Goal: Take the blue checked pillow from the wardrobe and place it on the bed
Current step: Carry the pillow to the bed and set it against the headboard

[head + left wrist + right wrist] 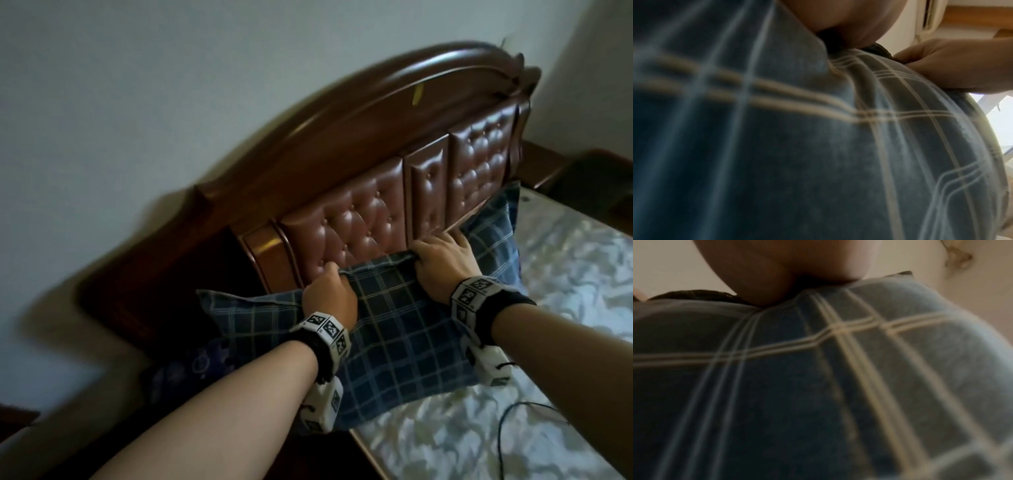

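Observation:
The blue checked pillow point(404, 329) leans against the padded brown headboard point(359, 222) at the head of the bed point(513, 428). My left hand point(330, 291) grips the pillow's top edge near its middle. My right hand point(442, 257) grips the same edge further right, with its fingers curled over the fabric. Both wrist views are filled by the checked fabric point(818, 146) point(818, 386), blurred and very close. The right hand point(962, 65) shows in the left wrist view, holding the pillow's edge. My fingertips are hidden behind the fabric.
A pale patterned mattress point(565, 274) stretches to the right. A thin black cable point(507, 431) lies on it near the front. A dark blue printed cloth point(191, 370) lies left of the pillow. The wooden bed frame point(366, 448) runs along the front.

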Tool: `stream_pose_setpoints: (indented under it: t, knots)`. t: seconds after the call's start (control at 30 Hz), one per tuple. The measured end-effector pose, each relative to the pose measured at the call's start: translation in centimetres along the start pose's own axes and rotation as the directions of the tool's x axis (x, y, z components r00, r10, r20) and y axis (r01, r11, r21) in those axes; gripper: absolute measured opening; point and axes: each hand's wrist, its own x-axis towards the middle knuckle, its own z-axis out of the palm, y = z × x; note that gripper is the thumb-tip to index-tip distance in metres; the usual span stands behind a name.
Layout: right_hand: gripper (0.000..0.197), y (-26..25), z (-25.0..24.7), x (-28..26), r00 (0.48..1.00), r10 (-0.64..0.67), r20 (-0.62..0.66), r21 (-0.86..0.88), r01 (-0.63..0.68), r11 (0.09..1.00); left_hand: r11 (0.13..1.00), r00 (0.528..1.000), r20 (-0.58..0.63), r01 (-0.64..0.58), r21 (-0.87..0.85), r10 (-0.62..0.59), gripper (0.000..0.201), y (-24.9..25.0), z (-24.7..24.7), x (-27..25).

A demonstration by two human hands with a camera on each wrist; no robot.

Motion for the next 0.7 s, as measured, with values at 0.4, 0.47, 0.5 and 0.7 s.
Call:
stream_pose_setpoints:
  t: [0.4, 0.47, 0.5, 0.7]
  knots:
    - [0.023, 13.1, 17.1, 7.6, 0.967, 0.055, 0.248, 0.023, -0.063, 0.998, 0.973, 0.966, 0.157, 0.22, -0.072, -0.207, 0.02, -1.3, 21.6, 9.3]
    - [0.022, 14.1, 19.5, 8.3, 0.961, 0.062, 0.27, 0.032, -0.074, 0.997, 0.966, 0.957, 0.174, 0.248, -0.068, -0.233, 0.019, -1.9, 24.0, 10.3]
    - [0.021, 14.5, 20.4, 8.8, 0.958, 0.063, 0.28, 0.026, -0.073, 0.997, 0.962, 0.95, 0.187, 0.265, -0.065, -0.249, 0.019, -2.1, 24.9, 10.8]
    - [0.018, 15.5, 24.9, 13.2, 0.953, 0.041, 0.302, 0.01, -0.046, 0.999, 0.926, 0.914, 0.238, 0.361, -0.111, -0.328, 0.023, -3.9, 28.3, 15.0]
